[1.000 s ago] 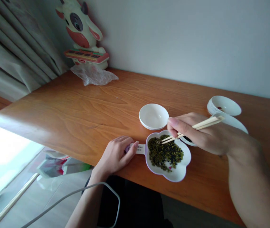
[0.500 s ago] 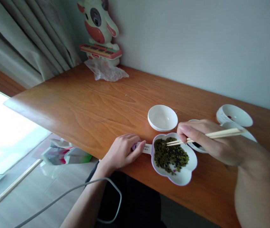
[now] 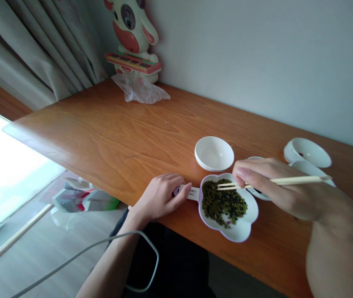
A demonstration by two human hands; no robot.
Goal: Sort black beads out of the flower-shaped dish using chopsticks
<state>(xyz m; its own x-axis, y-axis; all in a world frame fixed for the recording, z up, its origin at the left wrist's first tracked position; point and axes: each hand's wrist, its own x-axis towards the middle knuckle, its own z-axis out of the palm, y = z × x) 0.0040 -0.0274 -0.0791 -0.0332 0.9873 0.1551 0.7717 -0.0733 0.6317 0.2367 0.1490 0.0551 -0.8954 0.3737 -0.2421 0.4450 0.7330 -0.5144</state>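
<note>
Home: curtain (image 3: pixel 36 49), 1 cow toy (image 3: pixel 129 35), wooden table (image 3: pixel 102 132).

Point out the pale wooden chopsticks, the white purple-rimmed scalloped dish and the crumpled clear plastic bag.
Pale wooden chopsticks (image 3: pixel 288 181), head view: rear shafts.
White purple-rimmed scalloped dish (image 3: pixel 243 230), head view: bare inside.
Crumpled clear plastic bag (image 3: pixel 143 89), head view: middle.

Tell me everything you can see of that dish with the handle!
The dish is white, purple-rimmed, shallow and scalloped; it looks plastic. It lies flat on the table, its labelled handle held by the left hand. Green and dark beans cover much of it; chopsticks in the right hand reach into them.
</note>
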